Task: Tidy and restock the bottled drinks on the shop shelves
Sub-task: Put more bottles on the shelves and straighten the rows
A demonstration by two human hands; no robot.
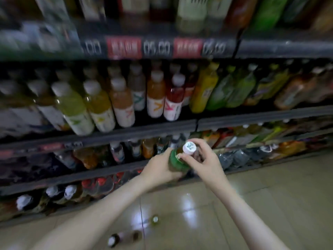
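One green bottle (177, 159) is held between two hands, in front of the lower shelves and above the tiled floor (270, 192). The left hand (158, 168) is curled round its body from below. The right hand (203, 159) is closed round the neck, fingertips pinched just under the single white cap (189, 147). Five white-capped bottles (155, 94) are counted in the middle shelf's front row - beyond them, blur. Two red price tags (124, 47) are fixed above. At least two bottles (155, 219) are seen on the floor.

Glossy beige floor tiles (281, 192), bright light glare (187, 197), dark shelving (252, 117)
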